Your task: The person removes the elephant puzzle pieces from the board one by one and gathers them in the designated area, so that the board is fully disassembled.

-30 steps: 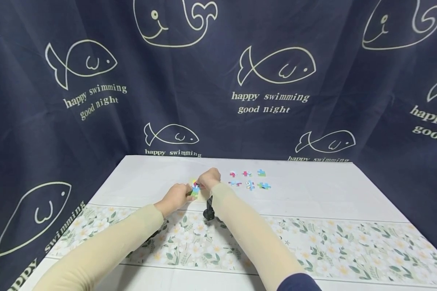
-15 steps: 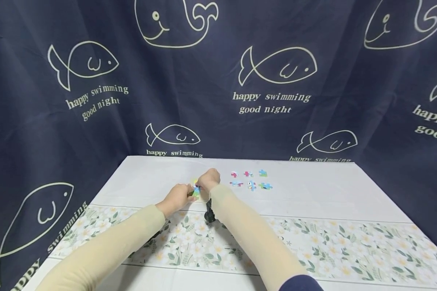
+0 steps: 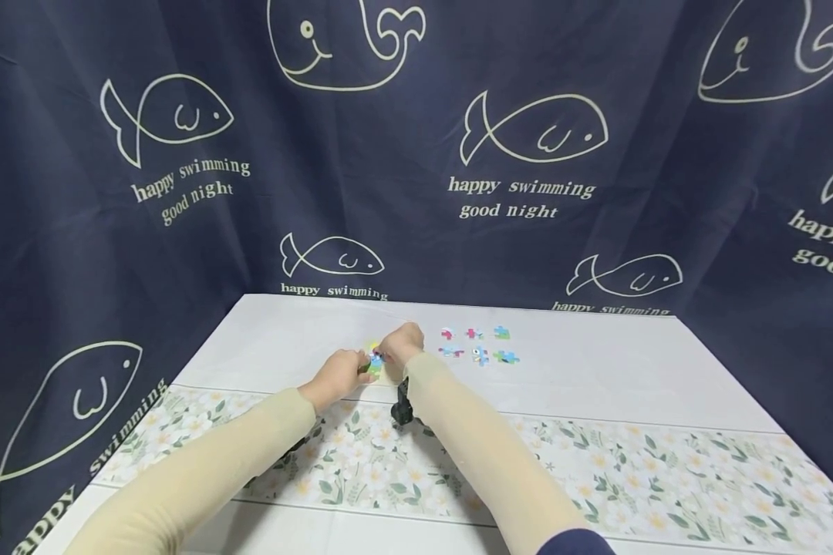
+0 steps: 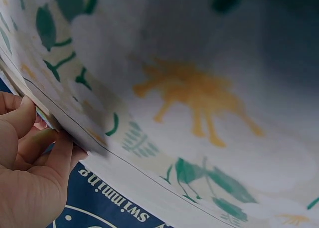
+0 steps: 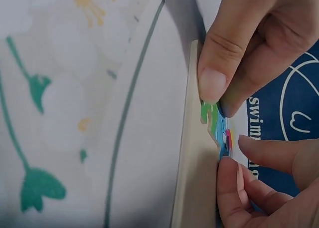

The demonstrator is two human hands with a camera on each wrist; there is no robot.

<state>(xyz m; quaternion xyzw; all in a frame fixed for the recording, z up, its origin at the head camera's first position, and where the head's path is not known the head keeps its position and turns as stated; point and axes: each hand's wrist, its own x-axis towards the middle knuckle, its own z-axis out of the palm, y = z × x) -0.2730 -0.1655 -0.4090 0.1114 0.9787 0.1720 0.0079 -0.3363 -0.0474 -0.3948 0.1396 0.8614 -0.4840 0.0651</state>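
Note:
A small, partly joined jigsaw puzzle [image 3: 376, 361], coloured blue, green and yellow, lies on a thin beige board [image 5: 199, 148] at the middle left of the table. My left hand [image 3: 339, 374] holds its left side; in the right wrist view, the left thumb [image 5: 213, 83] and forefinger pinch a green-and-blue part. From the other side, my right hand [image 3: 403, 343] has curled fingers on a jigsaw piece [image 5: 228, 142] with pink and yellow on it. The fingers of both hands hide much of the puzzle. In the left wrist view, the left hand [image 4: 42, 170] is nearer the camera's lower edge.
Several loose jigsaw pieces [image 3: 479, 354] lie in two rows to the right of the hands. A floral strip [image 3: 625, 470] crosses the white table [image 3: 597, 370] in front. A dark blue curtain [image 3: 416, 169] with fish drawings hangs behind.
The head view has shifted slightly. Both hands stay at the puzzle with almost the same hold, and the loose pieces keep their rows.

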